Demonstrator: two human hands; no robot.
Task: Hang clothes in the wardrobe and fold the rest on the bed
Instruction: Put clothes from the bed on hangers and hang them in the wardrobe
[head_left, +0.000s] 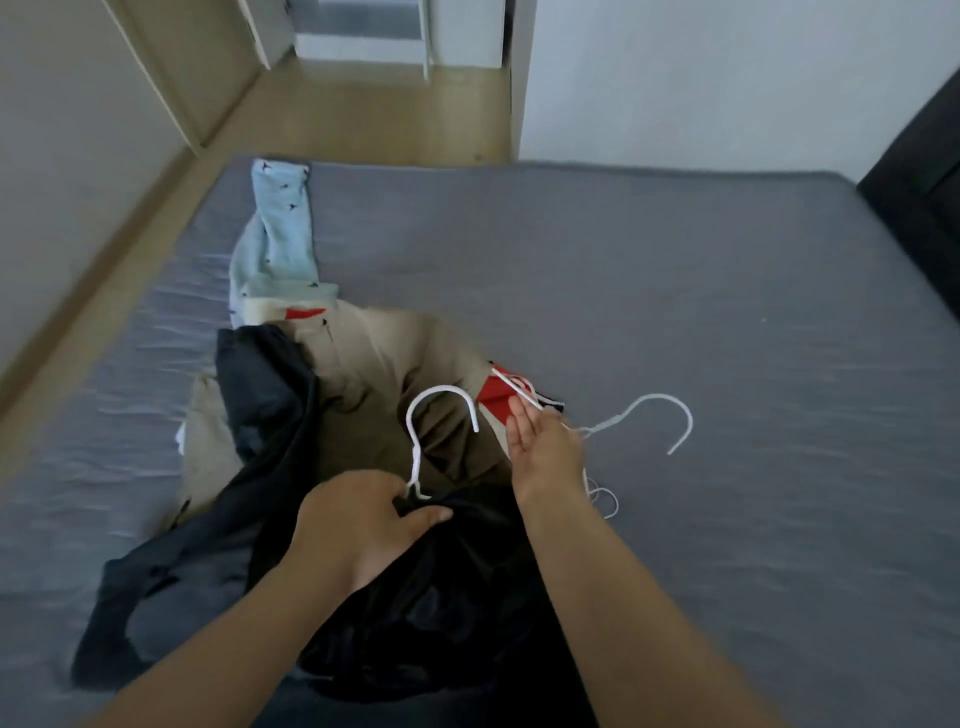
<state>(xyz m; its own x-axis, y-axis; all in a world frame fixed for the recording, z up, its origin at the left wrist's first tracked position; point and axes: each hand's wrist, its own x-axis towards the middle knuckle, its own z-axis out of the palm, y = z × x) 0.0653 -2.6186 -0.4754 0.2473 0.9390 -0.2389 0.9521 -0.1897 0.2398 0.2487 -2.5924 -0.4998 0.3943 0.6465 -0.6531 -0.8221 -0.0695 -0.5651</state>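
Left hand (358, 525) grips black garment (441, 613) and white hanger (415, 460) on bed (727, 312).

Quick tally: two white wire hangers going by the hooks, the middle hanger (440, 388) and the right hanger (660, 397). Clothes pile looks like five pieces: one shiny black garment (441, 603) nearest, one dark grey garment (260, 410) on the left, one pair of beige trousers (374, 358), one pale blue printed garment (285, 223) at the far end, one red-and-white piece (496, 397). Can't swear the dark ones are separate though.
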